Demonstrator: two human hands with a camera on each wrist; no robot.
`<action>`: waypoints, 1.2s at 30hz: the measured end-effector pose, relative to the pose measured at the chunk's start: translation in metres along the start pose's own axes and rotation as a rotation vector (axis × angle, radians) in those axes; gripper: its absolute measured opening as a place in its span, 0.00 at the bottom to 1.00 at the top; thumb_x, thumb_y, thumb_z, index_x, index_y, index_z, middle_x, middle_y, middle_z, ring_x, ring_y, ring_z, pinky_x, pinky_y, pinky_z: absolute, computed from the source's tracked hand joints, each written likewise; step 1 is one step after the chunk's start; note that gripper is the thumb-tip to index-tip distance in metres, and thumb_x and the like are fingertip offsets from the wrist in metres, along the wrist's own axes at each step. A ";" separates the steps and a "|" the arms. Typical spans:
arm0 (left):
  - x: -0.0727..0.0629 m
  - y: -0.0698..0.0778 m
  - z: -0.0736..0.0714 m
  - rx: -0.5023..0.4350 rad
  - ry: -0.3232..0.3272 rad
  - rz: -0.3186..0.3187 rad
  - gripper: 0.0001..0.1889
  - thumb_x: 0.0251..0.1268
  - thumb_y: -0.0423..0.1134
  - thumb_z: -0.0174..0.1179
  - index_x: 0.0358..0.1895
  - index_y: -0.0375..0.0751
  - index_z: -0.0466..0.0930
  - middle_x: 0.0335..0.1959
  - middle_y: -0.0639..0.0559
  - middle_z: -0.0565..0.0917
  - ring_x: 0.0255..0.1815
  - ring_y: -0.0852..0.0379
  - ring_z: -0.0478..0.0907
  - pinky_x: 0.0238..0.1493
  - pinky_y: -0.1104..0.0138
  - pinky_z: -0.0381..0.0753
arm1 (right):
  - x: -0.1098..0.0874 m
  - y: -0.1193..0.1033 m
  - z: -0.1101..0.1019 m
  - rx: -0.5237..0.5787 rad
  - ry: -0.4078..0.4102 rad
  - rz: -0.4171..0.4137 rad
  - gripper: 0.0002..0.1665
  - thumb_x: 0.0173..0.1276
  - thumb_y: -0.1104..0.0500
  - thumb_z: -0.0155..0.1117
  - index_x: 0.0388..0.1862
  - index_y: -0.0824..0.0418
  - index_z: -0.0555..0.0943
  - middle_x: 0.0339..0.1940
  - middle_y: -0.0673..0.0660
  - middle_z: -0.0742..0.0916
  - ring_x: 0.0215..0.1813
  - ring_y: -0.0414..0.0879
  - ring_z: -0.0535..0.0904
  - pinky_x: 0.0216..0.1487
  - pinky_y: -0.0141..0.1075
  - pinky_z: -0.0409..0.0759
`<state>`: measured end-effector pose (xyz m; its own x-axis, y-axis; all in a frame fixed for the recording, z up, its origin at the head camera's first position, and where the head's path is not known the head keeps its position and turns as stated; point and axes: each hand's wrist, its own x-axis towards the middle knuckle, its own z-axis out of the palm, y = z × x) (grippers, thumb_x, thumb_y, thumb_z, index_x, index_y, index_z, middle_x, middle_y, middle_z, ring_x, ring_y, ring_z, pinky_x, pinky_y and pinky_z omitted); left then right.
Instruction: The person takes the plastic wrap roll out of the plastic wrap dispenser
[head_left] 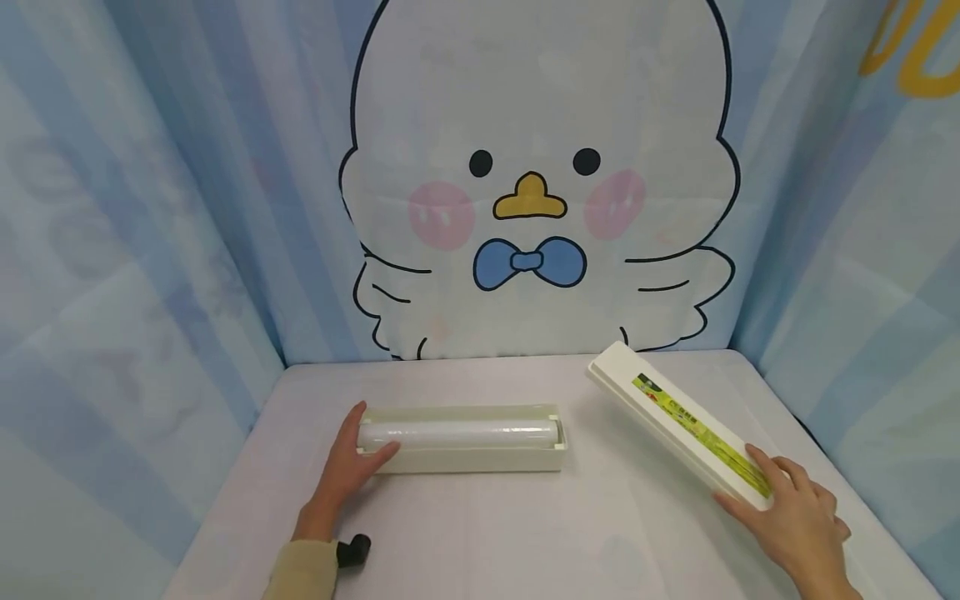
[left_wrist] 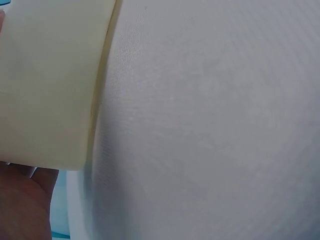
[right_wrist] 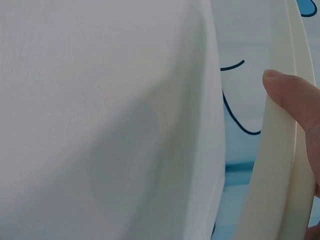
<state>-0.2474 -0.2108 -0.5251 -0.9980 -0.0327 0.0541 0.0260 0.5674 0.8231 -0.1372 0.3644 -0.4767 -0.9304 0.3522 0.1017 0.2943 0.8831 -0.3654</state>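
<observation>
A long cream plastic wrap box (head_left: 472,461) lies on the table with its top off, and a roll of clear plastic wrap (head_left: 468,433) shows inside it. My left hand (head_left: 347,467) grips the box's left end, thumb over the front edge and fingers at the end and back. In the left wrist view the box's smooth wall (left_wrist: 55,85) hides most of that hand (left_wrist: 22,205). To the right, my right hand (head_left: 806,521) holds the white lid (head_left: 686,429) with a yellow-green label, raised and slanting away to the left. In the right wrist view the thumb (right_wrist: 295,95) presses on the lid's side (right_wrist: 275,165).
A white cloth covers the table (head_left: 487,533). Behind it hangs a curtain (head_left: 532,108) with a cartoon bird, and blue-striped curtains stand at both sides. A small black piece (head_left: 355,551) sits at the left sleeve cuff (head_left: 303,571).
</observation>
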 end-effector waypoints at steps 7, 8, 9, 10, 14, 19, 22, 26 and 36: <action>0.001 -0.001 0.001 0.010 0.009 0.003 0.53 0.63 0.53 0.70 0.82 0.39 0.45 0.81 0.36 0.48 0.79 0.37 0.48 0.75 0.41 0.48 | 0.004 0.003 0.007 0.021 -0.058 0.106 0.61 0.57 0.34 0.74 0.77 0.62 0.58 0.67 0.77 0.61 0.61 0.88 0.54 0.47 0.84 0.57; 0.001 -0.001 0.002 0.011 0.009 0.001 0.53 0.63 0.53 0.70 0.82 0.40 0.45 0.81 0.36 0.48 0.79 0.37 0.48 0.75 0.41 0.48 | 0.004 0.003 0.008 0.021 -0.062 0.119 0.61 0.56 0.34 0.75 0.77 0.63 0.58 0.67 0.77 0.61 0.61 0.88 0.54 0.48 0.84 0.56; 0.001 -0.001 0.002 0.012 0.009 0.000 0.53 0.63 0.53 0.70 0.82 0.40 0.45 0.81 0.36 0.48 0.79 0.36 0.48 0.75 0.41 0.49 | 0.005 0.004 0.009 0.022 -0.068 0.131 0.61 0.56 0.34 0.75 0.77 0.63 0.58 0.67 0.77 0.61 0.61 0.87 0.54 0.49 0.85 0.55; 0.001 -0.001 0.002 0.013 0.009 -0.004 0.53 0.63 0.53 0.70 0.82 0.40 0.45 0.81 0.36 0.48 0.79 0.37 0.48 0.75 0.41 0.49 | 0.005 0.005 0.011 0.022 -0.075 0.143 0.61 0.56 0.33 0.75 0.77 0.63 0.58 0.66 0.77 0.61 0.61 0.87 0.54 0.49 0.85 0.55; 0.001 -0.002 0.002 0.010 0.013 -0.005 0.53 0.62 0.54 0.70 0.82 0.41 0.45 0.81 0.37 0.48 0.79 0.37 0.49 0.75 0.40 0.49 | 0.007 0.008 0.015 0.019 -0.105 0.184 0.63 0.55 0.32 0.74 0.77 0.63 0.58 0.66 0.77 0.60 0.60 0.86 0.54 0.51 0.85 0.53; 0.001 -0.003 0.002 0.012 0.020 0.008 0.53 0.62 0.54 0.70 0.81 0.40 0.45 0.81 0.35 0.49 0.79 0.36 0.49 0.74 0.40 0.50 | 0.010 0.011 0.021 0.011 -0.126 0.226 0.64 0.54 0.30 0.74 0.77 0.64 0.58 0.66 0.77 0.60 0.59 0.86 0.55 0.51 0.84 0.53; 0.001 -0.003 0.003 0.017 0.023 0.016 0.53 0.63 0.54 0.70 0.81 0.39 0.46 0.81 0.35 0.49 0.78 0.35 0.50 0.74 0.40 0.50 | 0.010 0.012 0.025 0.018 -0.128 0.239 0.64 0.54 0.31 0.74 0.76 0.64 0.57 0.66 0.77 0.60 0.59 0.86 0.55 0.51 0.84 0.52; 0.002 -0.002 0.003 0.024 0.020 0.016 0.53 0.63 0.53 0.70 0.82 0.40 0.45 0.81 0.36 0.48 0.79 0.36 0.49 0.75 0.41 0.49 | 0.011 0.014 0.029 0.023 -0.141 0.262 0.63 0.56 0.32 0.74 0.76 0.64 0.56 0.66 0.78 0.59 0.59 0.86 0.54 0.53 0.85 0.50; 0.002 -0.002 0.003 0.026 0.011 0.008 0.52 0.64 0.52 0.69 0.82 0.40 0.44 0.81 0.36 0.48 0.79 0.37 0.48 0.75 0.42 0.49 | 0.014 0.015 0.036 0.042 -0.145 0.305 0.60 0.60 0.35 0.71 0.77 0.65 0.54 0.65 0.78 0.57 0.61 0.88 0.52 0.54 0.86 0.47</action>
<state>-0.2494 -0.2101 -0.5285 -0.9971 -0.0370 0.0665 0.0321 0.5885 0.8079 -0.1541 0.3713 -0.5140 -0.8229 0.5480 -0.1498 0.5577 0.7290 -0.3968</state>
